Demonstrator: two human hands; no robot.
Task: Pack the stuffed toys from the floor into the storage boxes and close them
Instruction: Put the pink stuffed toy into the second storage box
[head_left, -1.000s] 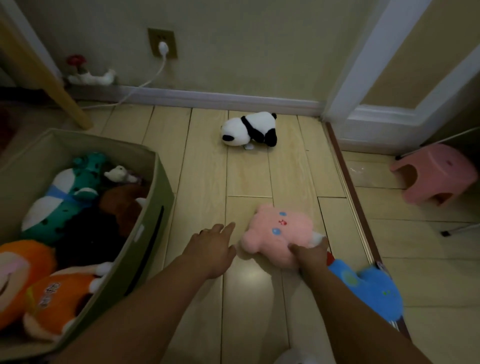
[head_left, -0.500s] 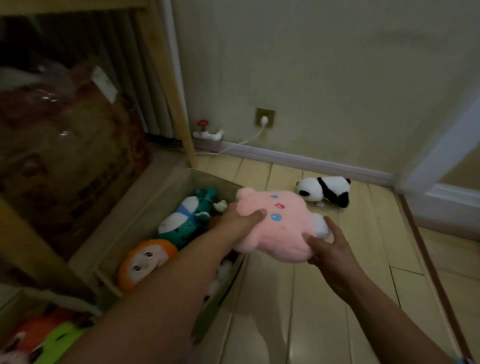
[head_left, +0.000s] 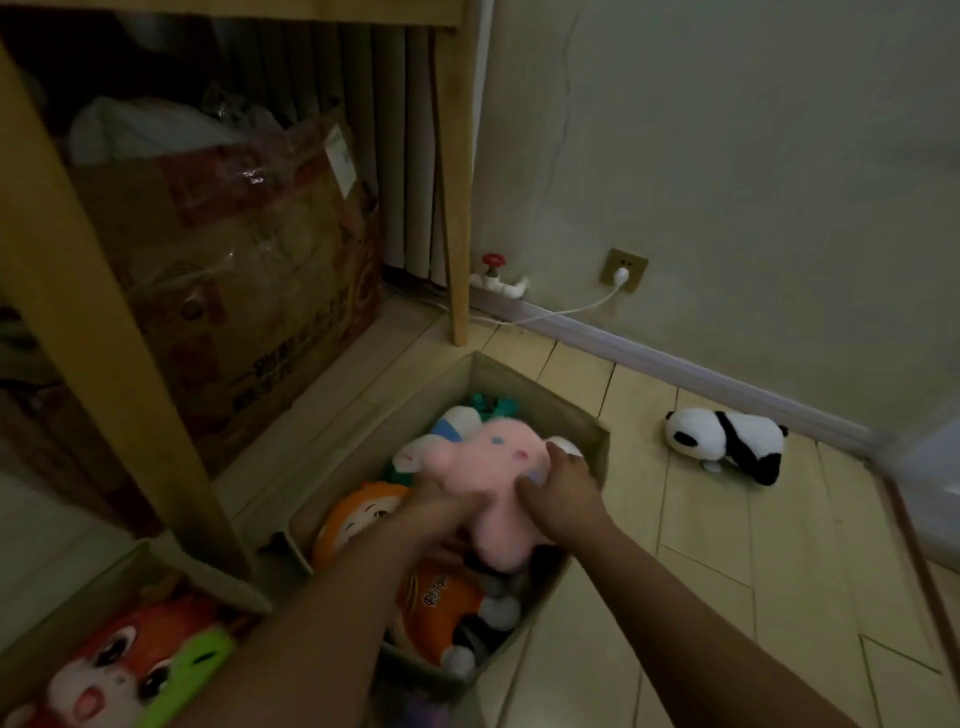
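A: Where's the pink toy (head_left: 493, 467) now?

B: Over the open storage box (head_left: 582, 421), on top of the toys already in it. Both hands are on it: the left hand (head_left: 441, 506) grips its near-left side, the right hand (head_left: 558, 488) its right side at about three o'clock, fingers (head_left: 530, 488) curled into the plush.

A: Why two hands?

B: Probably because it's soft and bulky. Squeezed from both sides, it can be pressed down among the others so the box can close later.

A: Is there room?

B: The box looks nearly full. The orange toy (head_left: 358, 514) sits at eight o'clock from the pink one, and another orange one (head_left: 441, 603) is nearer me. The light is dim, so I can't tell whether the pink toy clears the rim.

A: Anything left?

B: A panda (head_left: 722, 441) lies on the floor (head_left: 727, 545) at three o'clock of the box, well apart, with open boards around it. A wooden leg (head_left: 104, 332) crowds the box at nine o'clock.
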